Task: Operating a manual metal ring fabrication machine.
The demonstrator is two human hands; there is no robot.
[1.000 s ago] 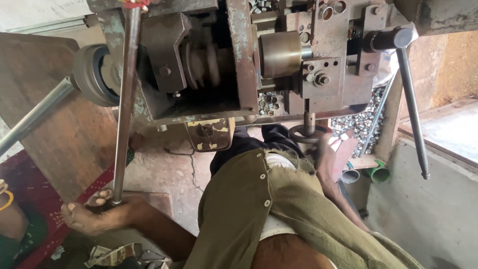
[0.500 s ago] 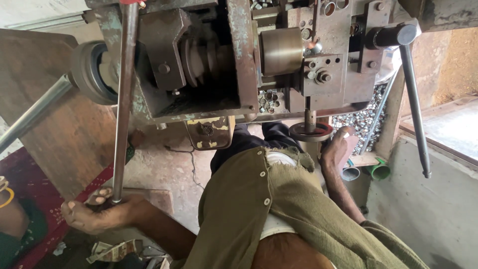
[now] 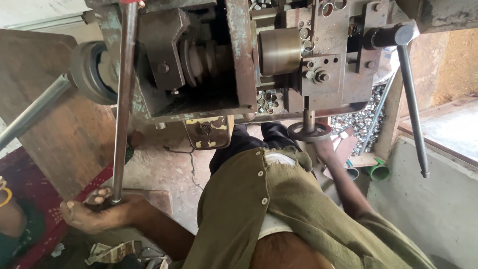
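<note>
The left hand [image 3: 94, 214] has its fingers clamped around the lower end of a long metal lever [image 3: 123, 99], which rises steeply to the top of a worn machine [image 3: 224, 60]. The right hand [image 3: 324, 147] reaches up to a small handwheel [image 3: 308, 132] under the machine's right side; whether its fingers are closed on the wheel cannot be told. Another lever [image 3: 412, 99] hangs at the right.

Single head view — looking steeply down, close over the machine [image 3: 239, 65]; lap below.
</note>
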